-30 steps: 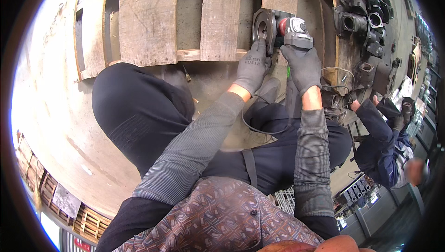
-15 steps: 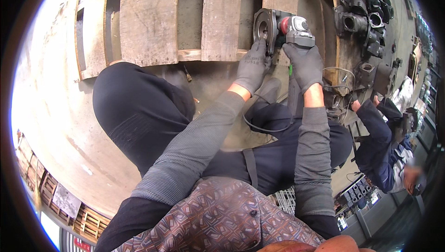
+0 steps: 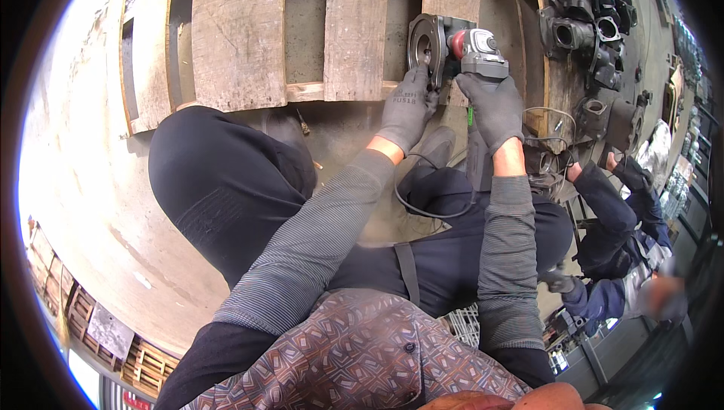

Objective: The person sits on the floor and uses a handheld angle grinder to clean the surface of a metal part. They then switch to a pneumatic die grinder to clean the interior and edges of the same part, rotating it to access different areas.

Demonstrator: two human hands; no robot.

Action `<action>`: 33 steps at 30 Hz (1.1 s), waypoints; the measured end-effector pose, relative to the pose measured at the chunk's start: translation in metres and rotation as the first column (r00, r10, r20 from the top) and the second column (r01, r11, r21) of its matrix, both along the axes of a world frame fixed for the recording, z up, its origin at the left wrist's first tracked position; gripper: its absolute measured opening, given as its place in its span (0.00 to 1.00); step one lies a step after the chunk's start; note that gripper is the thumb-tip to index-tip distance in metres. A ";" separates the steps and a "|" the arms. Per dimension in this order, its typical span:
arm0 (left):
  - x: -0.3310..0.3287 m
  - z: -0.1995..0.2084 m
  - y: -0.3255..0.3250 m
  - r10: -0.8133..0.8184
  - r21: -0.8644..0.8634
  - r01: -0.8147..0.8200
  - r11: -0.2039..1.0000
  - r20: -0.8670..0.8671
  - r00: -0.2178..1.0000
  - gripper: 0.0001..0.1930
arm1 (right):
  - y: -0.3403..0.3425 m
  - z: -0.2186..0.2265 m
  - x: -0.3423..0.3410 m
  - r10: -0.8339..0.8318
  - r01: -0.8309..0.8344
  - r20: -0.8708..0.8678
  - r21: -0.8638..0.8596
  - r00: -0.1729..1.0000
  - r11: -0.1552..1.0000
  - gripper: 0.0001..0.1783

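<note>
Partly beneath right hand [image 3: 494, 110], angle grinder [image 3: 484, 57]

Upright head-worn fisheye view, looking down past wearer's shirt [image 3: 347, 346]; left hand [image 3: 407, 110], right hand [image 3: 493, 112] near, pallet [image 3: 237, 33] beyond.

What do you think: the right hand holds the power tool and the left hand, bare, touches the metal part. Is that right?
Not quite: the left hand wears a gray glove, as the head view shows. It touches the metal part, and the right hand holds the power tool.
</note>
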State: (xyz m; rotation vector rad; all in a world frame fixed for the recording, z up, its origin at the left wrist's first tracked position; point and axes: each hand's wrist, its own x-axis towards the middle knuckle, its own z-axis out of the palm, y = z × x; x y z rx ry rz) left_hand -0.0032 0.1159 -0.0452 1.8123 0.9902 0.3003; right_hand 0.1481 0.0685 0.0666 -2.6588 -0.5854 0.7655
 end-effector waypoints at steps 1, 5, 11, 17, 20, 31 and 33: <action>0.000 0.000 0.000 0.005 0.003 -0.005 1.000 0.002 1.000 0.33 | -0.001 -0.003 0.000 -0.004 0.004 0.013 -0.013 1.000 1.000 0.37; 0.001 -0.002 -0.001 0.007 0.005 -0.007 1.000 0.011 1.000 0.33 | -0.005 -0.014 0.003 -0.013 0.013 0.008 -0.020 1.000 1.000 0.37; 0.001 -0.003 0.000 0.015 0.014 -0.016 1.000 0.041 0.999 0.32 | -0.007 -0.012 0.004 0.044 -0.044 0.043 0.004 0.998 0.999 0.37; 0.000 0.001 0.003 -0.018 -0.086 0.019 0.996 0.016 1.000 0.35 | -0.001 -0.006 0.002 0.033 -0.032 0.031 -0.042 0.999 0.999 0.39; 0.001 0.003 0.003 -0.005 -0.072 0.007 0.997 0.022 1.000 0.35 | 0.004 -0.001 -0.001 0.039 -0.039 0.006 -0.022 0.999 0.999 0.39; -0.001 -0.001 0.003 0.003 0.002 -0.003 1.000 0.074 0.997 0.32 | -0.007 -0.012 0.001 0.028 -0.024 -0.039 0.093 0.999 0.995 0.43; -0.001 -0.002 0.002 -0.002 -0.050 0.005 0.999 0.059 0.998 0.32 | -0.014 -0.016 0.002 0.034 -0.034 0.001 0.081 0.999 0.996 0.47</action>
